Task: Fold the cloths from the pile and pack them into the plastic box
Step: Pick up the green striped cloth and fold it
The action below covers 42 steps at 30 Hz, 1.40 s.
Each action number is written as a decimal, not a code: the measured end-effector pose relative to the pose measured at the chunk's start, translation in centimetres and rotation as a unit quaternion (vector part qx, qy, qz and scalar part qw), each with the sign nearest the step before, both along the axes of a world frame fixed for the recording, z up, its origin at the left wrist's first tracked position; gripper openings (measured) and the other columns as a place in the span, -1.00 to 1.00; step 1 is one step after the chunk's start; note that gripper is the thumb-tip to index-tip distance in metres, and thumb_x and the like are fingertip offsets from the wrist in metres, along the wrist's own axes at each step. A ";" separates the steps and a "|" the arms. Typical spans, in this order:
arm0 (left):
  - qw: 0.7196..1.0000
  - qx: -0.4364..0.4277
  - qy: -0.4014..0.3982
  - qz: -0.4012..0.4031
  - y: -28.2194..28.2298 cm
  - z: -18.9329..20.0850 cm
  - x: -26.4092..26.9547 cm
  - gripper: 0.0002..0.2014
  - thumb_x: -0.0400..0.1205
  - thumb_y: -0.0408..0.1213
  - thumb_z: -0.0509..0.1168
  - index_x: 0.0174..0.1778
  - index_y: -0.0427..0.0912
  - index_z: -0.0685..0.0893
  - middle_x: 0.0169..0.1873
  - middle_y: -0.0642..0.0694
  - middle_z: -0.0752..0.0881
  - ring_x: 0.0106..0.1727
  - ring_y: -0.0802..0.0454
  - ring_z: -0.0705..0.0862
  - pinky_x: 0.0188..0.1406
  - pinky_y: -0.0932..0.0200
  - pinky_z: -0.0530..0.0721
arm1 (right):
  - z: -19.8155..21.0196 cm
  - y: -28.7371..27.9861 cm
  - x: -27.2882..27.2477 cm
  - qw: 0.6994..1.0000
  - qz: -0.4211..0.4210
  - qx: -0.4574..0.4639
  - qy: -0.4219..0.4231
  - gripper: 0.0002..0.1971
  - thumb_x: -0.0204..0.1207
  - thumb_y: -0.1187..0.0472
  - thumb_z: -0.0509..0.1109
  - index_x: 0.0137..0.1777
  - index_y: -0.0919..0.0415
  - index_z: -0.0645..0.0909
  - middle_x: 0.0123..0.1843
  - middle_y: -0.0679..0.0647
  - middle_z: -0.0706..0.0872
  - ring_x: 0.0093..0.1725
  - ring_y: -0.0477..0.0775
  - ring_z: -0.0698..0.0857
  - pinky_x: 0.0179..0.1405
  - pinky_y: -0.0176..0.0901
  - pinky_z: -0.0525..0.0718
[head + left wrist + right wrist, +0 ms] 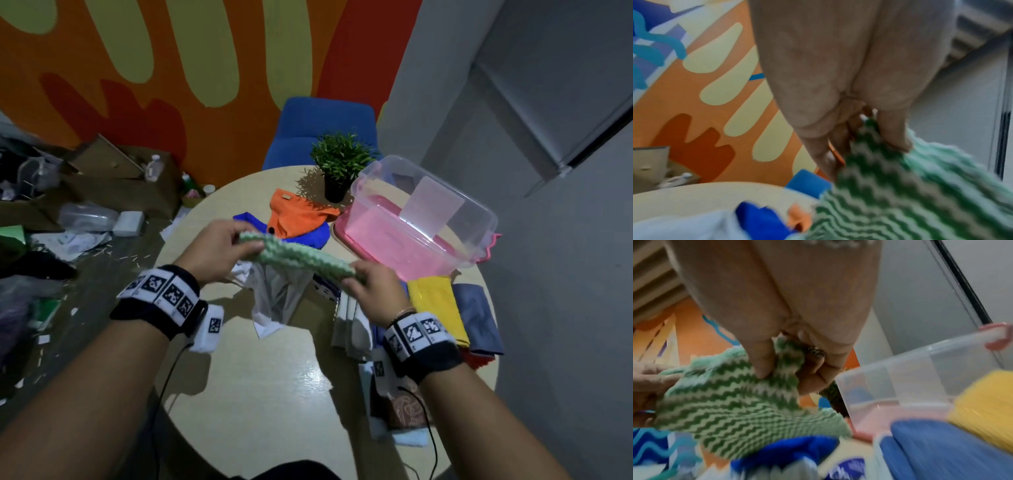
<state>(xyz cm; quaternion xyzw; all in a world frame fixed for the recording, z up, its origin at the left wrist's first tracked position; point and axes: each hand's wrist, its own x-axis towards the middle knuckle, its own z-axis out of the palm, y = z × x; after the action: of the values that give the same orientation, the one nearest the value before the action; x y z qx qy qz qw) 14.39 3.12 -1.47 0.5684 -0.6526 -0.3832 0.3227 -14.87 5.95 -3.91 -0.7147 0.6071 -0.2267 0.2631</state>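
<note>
A green and white zigzag cloth (pixel 298 255) hangs stretched between both hands above the round table (pixel 267 370). My left hand (pixel 219 246) pinches its left end (pixel 869 146). At the other end my right hand (pixel 371 284) pinches the cloth (pixel 731 399) between thumb and fingers. The clear plastic box (pixel 421 212) stands at the right rear of the table on a pink lid, its inside looks bare. The pile holds an orange cloth (pixel 294 214), a blue cloth (pixel 308 236) and a white and grey cloth (pixel 274 298) under the hands.
Folded yellow (pixel 435 305) and grey-blue (pixel 479 318) cloths lie right of my right hand, with pale folded ones (pixel 352 329) beside it. A potted plant (pixel 339 168) stands behind the pile, a blue chair (pixel 318 130) beyond. Cardboard boxes and litter cover the floor at left.
</note>
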 end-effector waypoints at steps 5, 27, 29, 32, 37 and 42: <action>0.917 0.201 -0.233 -0.252 4.3 -10.2 1.3 -0.78 0.58 -0.05 0.49 -0.33 -0.04 0.71 -0.47 0.13 0.68 -0.48 0.28 0.56 -0.34 0.26 0.52 | -7.0 5.2 0.2 0.950 0.132 0.219 0.182 -0.88 0.56 0.18 0.41 -0.09 0.17 0.75 -0.10 0.18 0.80 -0.02 0.19 0.75 -0.08 -0.17 0.57; 0.935 0.250 -0.248 -0.043 5.8 -17.1 0.7 -0.71 0.62 -0.21 0.43 -0.44 -0.16 0.68 -0.47 -0.10 0.74 -0.30 -0.09 0.76 -0.32 0.24 0.58 | -9.8 2.8 2.0 0.962 -0.053 0.153 0.219 -0.79 0.63 0.36 0.25 0.19 0.26 0.64 0.09 0.31 0.72 0.08 0.37 0.71 0.01 0.12 0.73; 0.942 0.221 -0.252 -0.007 5.9 -17.1 0.4 -0.90 0.61 -0.18 0.44 -0.16 -0.13 0.74 -0.21 -0.13 0.77 -0.12 -0.12 0.73 -0.16 0.17 0.60 | -9.5 2.5 2.1 0.968 -0.072 0.144 0.193 -0.72 0.65 0.32 0.27 0.34 0.24 0.57 0.21 0.25 0.67 0.16 0.37 0.69 0.07 0.10 0.69; 0.940 0.208 -0.271 -0.011 6.1 -17.6 -0.5 -0.69 0.60 -0.13 0.46 0.21 -0.12 0.65 0.09 -0.13 0.67 0.04 -0.07 0.64 0.02 0.16 0.57 | -9.5 3.0 1.9 0.974 -0.062 0.137 0.171 -0.65 0.65 0.29 0.27 0.42 0.14 0.52 0.36 0.13 0.56 0.19 0.30 0.66 0.12 0.09 0.65; 0.910 0.246 -0.324 -0.074 6.4 -17.8 -2.0 -0.74 0.65 -0.10 0.37 0.22 -0.06 0.65 0.22 -0.12 0.70 0.21 -0.18 0.67 0.19 0.00 0.63 | -10.0 4.8 2.4 0.963 0.073 0.190 0.176 -0.60 0.60 0.23 0.39 0.44 0.07 0.56 0.38 0.07 0.62 0.34 0.13 0.62 0.37 0.05 0.61; 0.976 0.111 -0.102 -0.159 4.7 -10.0 -4.9 -0.82 0.61 -0.23 0.43 -0.03 0.07 0.55 -0.17 0.05 0.73 -0.13 0.05 0.71 -0.23 0.18 0.57 | -7.2 4.2 3.9 0.991 0.079 0.096 0.041 -0.17 0.40 0.05 0.62 0.62 -0.12 0.28 0.53 -0.07 0.51 0.49 0.00 0.43 0.55 0.00 0.40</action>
<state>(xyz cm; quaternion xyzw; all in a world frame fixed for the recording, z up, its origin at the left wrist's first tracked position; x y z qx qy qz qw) 9.49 7.80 -11.44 0.5253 -0.7176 -0.4400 0.1243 -10.93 10.14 -11.09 -0.7405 0.5783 -0.1159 0.3223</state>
